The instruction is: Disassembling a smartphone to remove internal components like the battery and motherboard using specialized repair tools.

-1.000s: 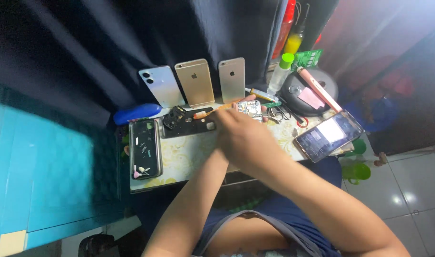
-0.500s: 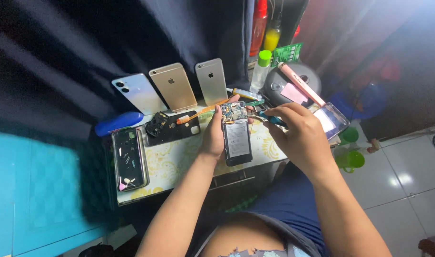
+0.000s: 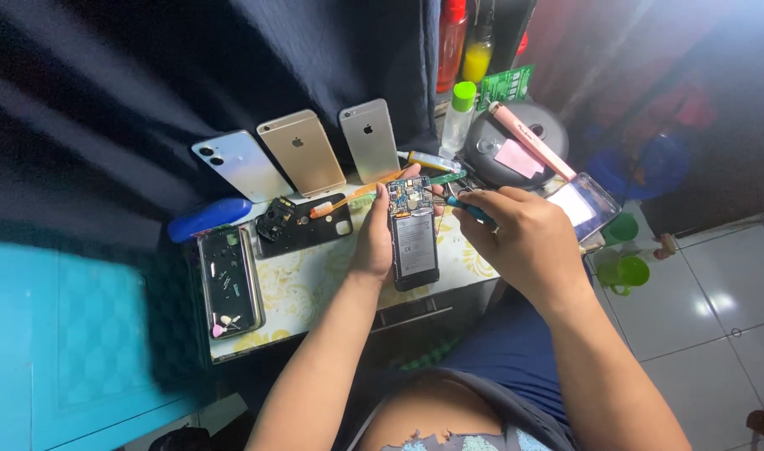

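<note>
Three phones [image 3: 307, 154] lean upper left; an opened handset [image 3: 228, 282] lies lower left. Centre: left hand [image 3: 373, 238] now clasps the opened phone [image 3: 413, 238], newly uncovered and squared up. Right hand [image 3: 524, 242] pinches a teal tool [image 3: 469, 209], poised at its circuit board.

phones leaning on curtain [image 3: 304, 152]: 3 | opened phones [image 3: 413, 240]: 2 | toothbrush [image 3: 346, 199]: 1 | green cups [image 3: 625, 271]: 2

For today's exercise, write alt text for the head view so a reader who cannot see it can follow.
The left hand steadies an opened smartphone on a small table, while the right hand holds a thin tool at its top. Three phones lean against a dark curtain behind.
</note>
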